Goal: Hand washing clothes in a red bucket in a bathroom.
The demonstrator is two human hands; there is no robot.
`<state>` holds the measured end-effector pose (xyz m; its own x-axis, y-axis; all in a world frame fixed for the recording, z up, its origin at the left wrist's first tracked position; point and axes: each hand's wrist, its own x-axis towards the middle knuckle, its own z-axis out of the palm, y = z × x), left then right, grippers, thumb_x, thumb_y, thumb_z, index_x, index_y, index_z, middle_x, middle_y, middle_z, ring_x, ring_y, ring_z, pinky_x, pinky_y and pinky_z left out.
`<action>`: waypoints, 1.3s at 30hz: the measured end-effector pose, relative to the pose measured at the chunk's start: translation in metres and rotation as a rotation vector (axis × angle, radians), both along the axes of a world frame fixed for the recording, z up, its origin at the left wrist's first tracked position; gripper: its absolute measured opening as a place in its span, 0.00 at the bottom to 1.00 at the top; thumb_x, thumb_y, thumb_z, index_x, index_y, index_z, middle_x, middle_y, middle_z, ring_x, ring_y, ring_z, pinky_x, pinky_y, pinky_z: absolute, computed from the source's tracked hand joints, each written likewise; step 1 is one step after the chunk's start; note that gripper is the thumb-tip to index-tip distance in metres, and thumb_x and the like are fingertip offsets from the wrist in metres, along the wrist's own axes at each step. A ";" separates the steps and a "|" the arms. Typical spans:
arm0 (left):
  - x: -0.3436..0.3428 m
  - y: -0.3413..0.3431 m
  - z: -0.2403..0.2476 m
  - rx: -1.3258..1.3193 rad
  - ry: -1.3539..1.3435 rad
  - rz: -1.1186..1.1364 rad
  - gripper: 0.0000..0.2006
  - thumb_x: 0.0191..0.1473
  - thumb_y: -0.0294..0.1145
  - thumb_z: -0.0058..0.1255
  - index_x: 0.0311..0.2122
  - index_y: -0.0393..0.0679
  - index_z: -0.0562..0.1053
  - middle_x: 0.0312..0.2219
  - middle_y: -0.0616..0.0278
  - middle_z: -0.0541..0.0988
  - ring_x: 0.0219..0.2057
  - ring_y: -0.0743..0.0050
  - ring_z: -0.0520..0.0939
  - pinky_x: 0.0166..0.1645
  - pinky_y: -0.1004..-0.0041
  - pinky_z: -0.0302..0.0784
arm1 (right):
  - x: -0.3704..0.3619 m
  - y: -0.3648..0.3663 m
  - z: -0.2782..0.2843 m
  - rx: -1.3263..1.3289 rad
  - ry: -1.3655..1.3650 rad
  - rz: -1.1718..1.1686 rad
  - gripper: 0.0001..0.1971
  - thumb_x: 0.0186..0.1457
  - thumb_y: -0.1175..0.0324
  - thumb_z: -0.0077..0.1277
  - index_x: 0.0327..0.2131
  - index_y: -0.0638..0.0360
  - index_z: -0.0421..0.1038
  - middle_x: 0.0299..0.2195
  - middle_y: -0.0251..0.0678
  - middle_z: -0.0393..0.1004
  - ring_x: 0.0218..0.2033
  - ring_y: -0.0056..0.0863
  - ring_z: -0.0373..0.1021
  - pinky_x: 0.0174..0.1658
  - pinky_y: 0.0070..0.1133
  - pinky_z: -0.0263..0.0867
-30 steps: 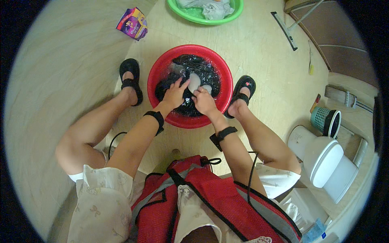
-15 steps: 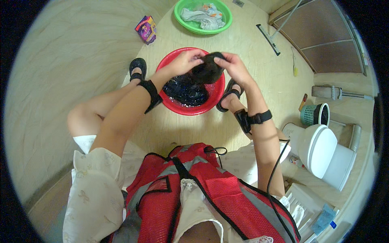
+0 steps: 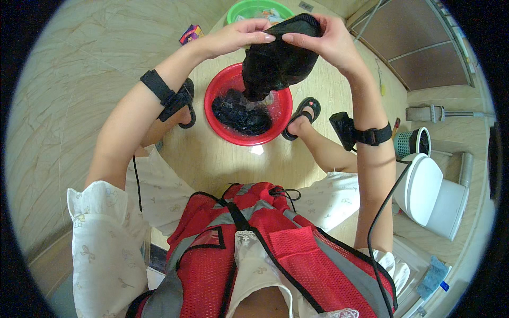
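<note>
A wet black garment (image 3: pixel 281 59) with a ribbed edge hangs from both hands above the red basin (image 3: pixel 248 142). My left hand (image 3: pixel 239 38) pinches its upper left edge between thumb and fingers. At the upper right corner, my right hand (image 3: pixel 335 43) grips the ribbed part, thumb in front. Whether it is a sock or another small piece of clothing I cannot make out. More dark wet clothes (image 3: pixel 239 114) lie in the water of the basin, which stands on the floor between my feet.
Beyond my hands stands a green basin (image 3: pixel 233 13) with light laundry, partly hidden. A purple packet (image 3: pixel 191 34) is by the left wall. To the right are a toilet (image 3: pixel 424 185), a small bin (image 3: pixel 407 143) and a glazed door panel (image 3: pixel 419 42).
Both hands have risen out of the red basin and moved farther up. The black garment has been lifted with them and now hangs spread out.
</note>
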<state>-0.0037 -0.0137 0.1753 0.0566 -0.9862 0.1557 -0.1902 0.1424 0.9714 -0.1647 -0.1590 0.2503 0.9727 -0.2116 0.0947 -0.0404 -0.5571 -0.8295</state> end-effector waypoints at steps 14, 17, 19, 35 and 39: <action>0.021 0.016 -0.157 0.360 0.270 0.136 0.14 0.53 0.37 0.50 0.41 0.39 0.71 0.34 0.66 0.77 0.36 0.80 0.75 0.43 0.77 0.70 | 0.019 -0.012 -0.175 0.257 0.454 0.020 0.20 0.39 0.58 0.61 0.33 0.64 0.75 0.25 0.38 0.76 0.25 0.24 0.72 0.33 0.21 0.68; 0.010 0.022 -0.222 0.344 -0.230 0.143 0.11 0.53 0.36 0.48 0.34 0.38 0.72 0.28 0.61 0.77 0.33 0.74 0.75 0.41 0.73 0.69 | 0.013 0.002 -0.255 0.161 0.529 -0.026 0.21 0.41 0.56 0.59 0.32 0.66 0.73 0.27 0.49 0.75 0.31 0.35 0.73 0.38 0.26 0.67; -0.010 0.025 -0.256 0.501 -0.362 0.159 0.12 0.53 0.37 0.46 0.34 0.38 0.72 0.28 0.56 0.77 0.34 0.60 0.77 0.41 0.69 0.70 | -0.004 0.014 -0.318 0.135 0.555 -0.140 0.23 0.42 0.55 0.58 0.34 0.68 0.70 0.29 0.53 0.73 0.34 0.43 0.71 0.41 0.30 0.65; -0.068 0.035 -0.355 0.897 -1.137 0.120 0.34 0.50 0.46 0.47 0.60 0.51 0.51 0.60 0.58 0.47 0.61 0.54 0.46 0.63 0.51 0.35 | -0.012 0.053 -0.433 -0.242 0.575 -0.242 0.40 0.45 0.51 0.51 0.58 0.61 0.47 0.59 0.53 0.44 0.60 0.55 0.40 0.61 0.41 0.37; -0.066 0.027 -0.358 0.946 -1.077 0.050 0.33 0.47 0.44 0.50 0.58 0.44 0.56 0.59 0.52 0.52 0.60 0.50 0.51 0.62 0.49 0.40 | 0.006 0.041 -0.430 -0.329 0.355 -0.191 0.33 0.46 0.55 0.50 0.54 0.63 0.54 0.57 0.53 0.51 0.58 0.54 0.44 0.60 0.39 0.41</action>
